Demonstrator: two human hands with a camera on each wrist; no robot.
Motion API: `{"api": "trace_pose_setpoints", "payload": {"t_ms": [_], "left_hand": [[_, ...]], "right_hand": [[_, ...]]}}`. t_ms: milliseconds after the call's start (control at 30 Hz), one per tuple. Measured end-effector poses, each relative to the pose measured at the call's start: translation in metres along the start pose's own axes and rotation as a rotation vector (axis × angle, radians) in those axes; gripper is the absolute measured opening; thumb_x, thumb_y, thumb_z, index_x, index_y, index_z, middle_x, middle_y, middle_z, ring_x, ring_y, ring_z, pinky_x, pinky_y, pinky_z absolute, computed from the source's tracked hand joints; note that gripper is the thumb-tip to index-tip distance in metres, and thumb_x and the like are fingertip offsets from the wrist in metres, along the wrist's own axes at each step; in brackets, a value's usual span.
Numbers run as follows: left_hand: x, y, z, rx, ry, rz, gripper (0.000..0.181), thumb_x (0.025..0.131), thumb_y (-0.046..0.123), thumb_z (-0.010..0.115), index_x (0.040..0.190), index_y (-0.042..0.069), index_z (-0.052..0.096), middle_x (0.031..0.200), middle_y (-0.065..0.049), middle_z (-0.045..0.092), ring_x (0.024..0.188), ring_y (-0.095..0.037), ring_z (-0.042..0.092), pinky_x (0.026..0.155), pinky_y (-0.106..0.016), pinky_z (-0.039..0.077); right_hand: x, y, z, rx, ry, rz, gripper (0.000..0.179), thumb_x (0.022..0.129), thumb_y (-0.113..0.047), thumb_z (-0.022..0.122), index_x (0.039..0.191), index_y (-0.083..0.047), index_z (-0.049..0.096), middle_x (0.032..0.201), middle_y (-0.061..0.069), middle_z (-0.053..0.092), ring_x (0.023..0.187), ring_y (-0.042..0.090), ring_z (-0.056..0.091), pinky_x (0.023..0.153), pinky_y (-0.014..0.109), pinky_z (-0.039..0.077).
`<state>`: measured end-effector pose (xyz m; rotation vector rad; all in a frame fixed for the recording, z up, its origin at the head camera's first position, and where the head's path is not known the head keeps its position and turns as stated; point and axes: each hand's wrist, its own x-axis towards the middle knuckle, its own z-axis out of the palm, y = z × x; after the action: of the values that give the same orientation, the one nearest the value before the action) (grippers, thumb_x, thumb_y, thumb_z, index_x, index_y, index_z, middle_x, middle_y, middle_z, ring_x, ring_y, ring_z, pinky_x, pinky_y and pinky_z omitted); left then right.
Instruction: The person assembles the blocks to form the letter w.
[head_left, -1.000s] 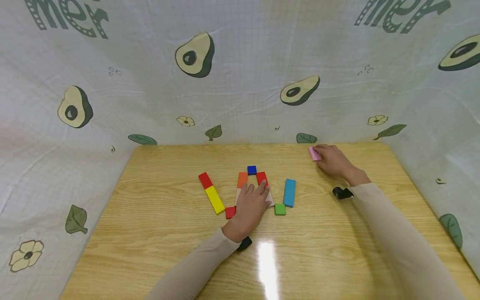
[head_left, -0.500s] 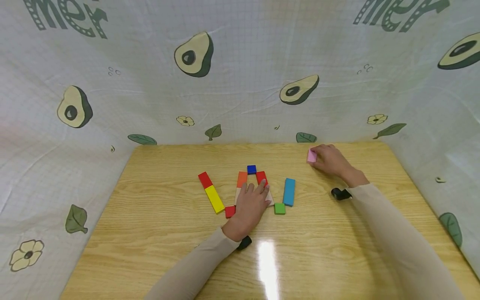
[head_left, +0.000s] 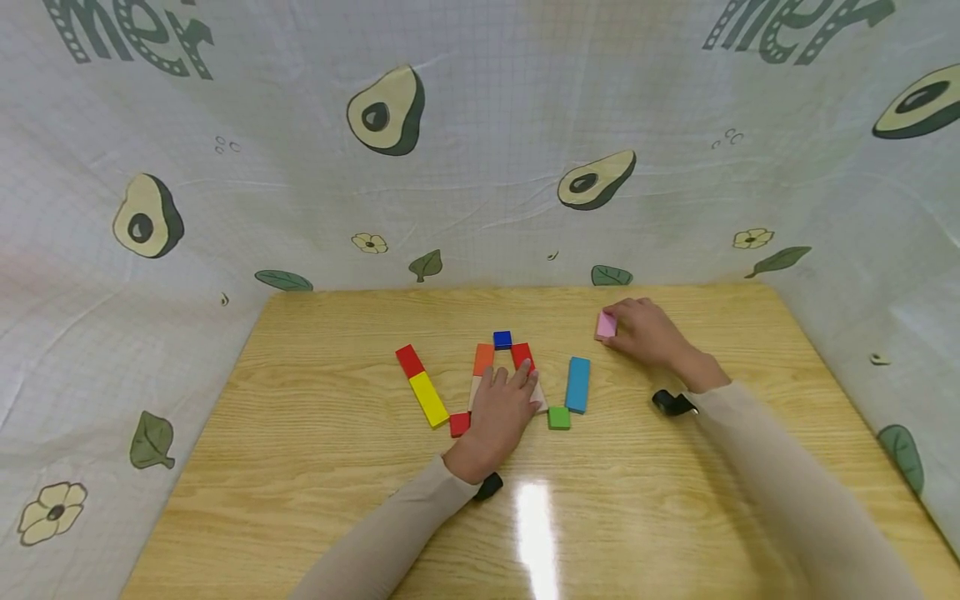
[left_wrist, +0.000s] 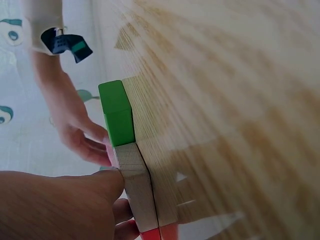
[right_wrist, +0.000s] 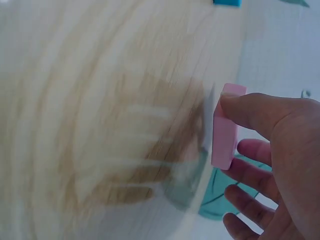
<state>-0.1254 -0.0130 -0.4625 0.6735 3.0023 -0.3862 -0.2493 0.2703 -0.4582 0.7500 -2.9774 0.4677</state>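
Pinched between thumb and fingers of my right hand [head_left: 647, 335] is a pink block [head_left: 606, 325], beyond and to the right of the light blue block [head_left: 578, 385]. In the right wrist view the pink block [right_wrist: 224, 135] is seen side-on near the tabletop. My left hand [head_left: 497, 418], fingers extended and spread, rests over a small arrangement: an orange block [head_left: 483, 359], a red block [head_left: 521, 354] and plain wooden blocks, partly hidden. Its thumb touches a plain wooden block [left_wrist: 137, 187] in the left wrist view, beside the green block [left_wrist: 117, 112].
A small dark blue block [head_left: 502, 340] tops the arrangement. A small red block [head_left: 460, 425] lies at its lower left. Farther left, a red block [head_left: 409, 361] and a yellow block [head_left: 428, 399] form a slanted line. A patterned cloth [head_left: 487, 167] hangs behind the wooden table [head_left: 315, 467].
My right hand has moved left and slightly nearer along the table with the pink block, which has turned a little. My left hand has stayed in place over the blocks.
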Motion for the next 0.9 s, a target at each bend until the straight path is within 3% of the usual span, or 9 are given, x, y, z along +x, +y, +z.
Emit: {"api": "trace_pose_setpoints", "payload": {"t_ms": [467, 900], "left_hand": [[0.0, 0.001, 0.006, 0.013, 0.065, -0.014, 0.052, 0.109, 0.053, 0.051, 0.156, 0.033, 0.055, 0.164, 0.011, 0.047, 0.132, -0.02, 0.057, 0.115, -0.039, 0.04], [0.0, 0.001, 0.005, 0.009, 0.062, -0.005, 0.053, 0.108, 0.053, 0.053, 0.156, 0.032, 0.055, 0.164, 0.01, 0.047, 0.13, -0.021, 0.058, 0.113, -0.04, 0.042]], "right_hand": [[-0.005, -0.025, 0.006, 0.002, -0.034, -0.045, 0.056, 0.094, -0.021, 0.081, 0.137, 0.01, 0.063, 0.134, 0.029, 0.066, 0.123, 0.048, 0.058, 0.107, 0.063, 0.045], [-0.004, -0.033, 0.012, 0.006, -0.019, -0.061, 0.054, 0.097, -0.026, 0.079, 0.136, 0.009, 0.065, 0.132, 0.026, 0.068, 0.12, 0.046, 0.06, 0.106, 0.06, 0.047]]}}
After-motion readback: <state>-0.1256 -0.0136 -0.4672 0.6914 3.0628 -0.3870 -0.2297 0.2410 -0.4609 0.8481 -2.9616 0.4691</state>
